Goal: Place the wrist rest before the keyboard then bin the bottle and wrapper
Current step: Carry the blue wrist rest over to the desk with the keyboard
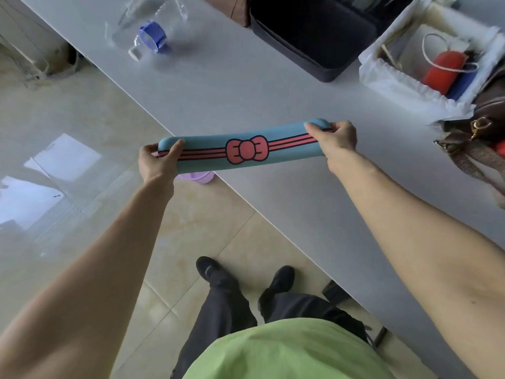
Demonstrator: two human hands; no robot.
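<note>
I hold a long blue wrist rest [207,154] with pink stripes and a pink bow, level over the near edge of the grey table [246,86]. My left hand [158,160] grips its left end and my right hand [334,139] grips its right end. A clear plastic bottle [147,36] with a blue label and white cap lies on its side at the far left of the table, on or beside a crumpled clear wrapper [164,9]. No keyboard shows in this view.
A black case [314,36] lies at the table's far middle. A white box [404,77] with a red and a blue item stands at the right, a brown patterned bag [475,143] beside it. A purple object [199,177] peeks out under the wrist rest. Tiled floor lies below.
</note>
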